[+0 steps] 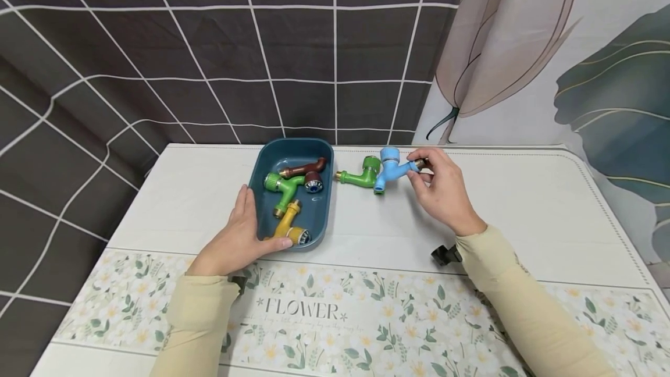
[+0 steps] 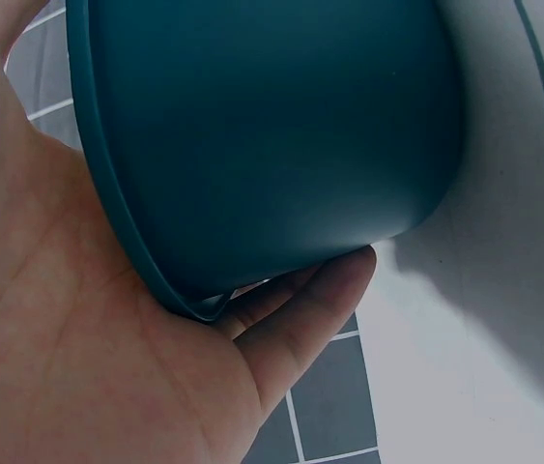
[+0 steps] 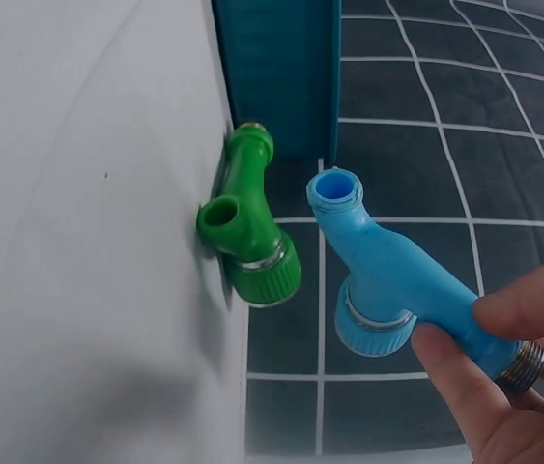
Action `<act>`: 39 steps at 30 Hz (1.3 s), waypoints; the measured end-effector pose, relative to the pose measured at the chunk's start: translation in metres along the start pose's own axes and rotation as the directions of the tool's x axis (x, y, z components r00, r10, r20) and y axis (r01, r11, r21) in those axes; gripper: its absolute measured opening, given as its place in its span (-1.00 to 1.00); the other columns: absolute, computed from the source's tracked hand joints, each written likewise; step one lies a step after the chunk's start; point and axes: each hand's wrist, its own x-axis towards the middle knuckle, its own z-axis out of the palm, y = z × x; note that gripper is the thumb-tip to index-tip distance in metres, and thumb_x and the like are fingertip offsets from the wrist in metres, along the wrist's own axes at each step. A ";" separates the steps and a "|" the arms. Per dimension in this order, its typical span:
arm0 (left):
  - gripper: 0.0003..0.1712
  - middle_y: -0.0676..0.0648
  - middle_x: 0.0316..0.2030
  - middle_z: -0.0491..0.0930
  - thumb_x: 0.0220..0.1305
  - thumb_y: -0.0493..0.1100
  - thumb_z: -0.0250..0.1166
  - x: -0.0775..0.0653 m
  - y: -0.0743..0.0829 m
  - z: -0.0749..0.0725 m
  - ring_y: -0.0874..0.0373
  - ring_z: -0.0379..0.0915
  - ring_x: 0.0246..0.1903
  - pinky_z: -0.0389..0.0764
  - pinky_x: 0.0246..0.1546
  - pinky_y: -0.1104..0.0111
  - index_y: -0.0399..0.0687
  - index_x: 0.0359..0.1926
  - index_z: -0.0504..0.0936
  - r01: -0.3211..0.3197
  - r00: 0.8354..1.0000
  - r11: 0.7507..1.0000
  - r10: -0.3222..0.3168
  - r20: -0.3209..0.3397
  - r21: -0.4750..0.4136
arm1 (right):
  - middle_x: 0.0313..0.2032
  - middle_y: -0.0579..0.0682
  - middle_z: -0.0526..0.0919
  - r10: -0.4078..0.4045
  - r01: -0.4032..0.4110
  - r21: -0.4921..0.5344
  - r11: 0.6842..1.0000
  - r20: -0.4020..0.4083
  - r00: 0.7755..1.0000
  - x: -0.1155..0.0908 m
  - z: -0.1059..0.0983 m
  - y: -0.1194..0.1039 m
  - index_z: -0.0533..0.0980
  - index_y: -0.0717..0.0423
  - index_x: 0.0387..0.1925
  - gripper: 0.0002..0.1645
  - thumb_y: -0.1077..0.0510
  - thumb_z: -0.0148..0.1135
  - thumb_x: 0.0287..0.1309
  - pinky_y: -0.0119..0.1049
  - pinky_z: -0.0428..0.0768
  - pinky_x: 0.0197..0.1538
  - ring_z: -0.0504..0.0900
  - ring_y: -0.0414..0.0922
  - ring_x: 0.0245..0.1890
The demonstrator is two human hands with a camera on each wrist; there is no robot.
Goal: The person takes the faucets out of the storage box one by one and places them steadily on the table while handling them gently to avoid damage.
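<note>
While the straight-fingered left hand (image 1: 237,243) touches a teal basin (image 1: 317,208), the right hand (image 1: 445,192) pinches a blue tap (image 1: 391,172), best held off the adjacent green tap (image 1: 362,179).

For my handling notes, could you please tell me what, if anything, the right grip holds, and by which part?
The right grip holds the light-blue tap by its pipe, at the threaded metal end.

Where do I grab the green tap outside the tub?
Pinch the green tap by its slim arm, between brassy end and knob, probably from above: it lies on the table, with the tub beside the brassy end and the blue tap crowding the knob side.
</note>
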 end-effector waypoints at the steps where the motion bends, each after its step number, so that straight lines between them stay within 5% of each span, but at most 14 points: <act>1: 0.57 -0.31 0.54 -0.61 0.10 0.47 0.35 0.000 0.000 0.000 -0.25 -0.50 0.54 0.10 0.41 -0.13 -0.43 0.51 -0.48 0.000 1.000 1.000 0.000 -0.001 0.000 | -0.05 0.21 0.53 0.004 -0.004 -0.002 1.000 0.000 1.000 0.000 -0.001 0.001 0.52 0.39 -0.08 -0.70 0.55 0.24 0.13 -0.67 0.54 -0.16 0.60 -0.01 -0.12; 25: 0.58 -0.30 0.54 -0.60 0.09 0.47 0.35 -0.001 0.000 0.001 -0.23 -0.50 0.54 0.12 0.40 -0.12 -0.41 0.51 -0.49 0.002 1.000 1.000 -0.002 -0.010 -0.003 | -0.11 0.23 0.52 0.106 -0.101 -0.076 0.992 0.068 0.992 -0.005 -0.008 0.020 0.52 0.37 -0.10 -0.73 0.54 0.19 0.13 -0.75 0.42 -0.20 0.58 0.09 -0.12; 39: 0.57 -0.31 0.54 -0.60 0.09 0.46 0.36 -0.001 0.000 0.001 -0.24 -0.49 0.54 0.12 0.40 -0.12 -0.41 0.51 -0.48 0.002 1.000 1.000 -0.002 -0.012 -0.003 | -0.13 0.22 0.52 0.093 -0.080 -0.137 0.987 0.089 0.992 -0.007 -0.006 0.028 0.51 0.35 -0.12 -0.74 0.53 0.18 0.13 -0.64 0.38 -0.26 0.59 0.10 -0.16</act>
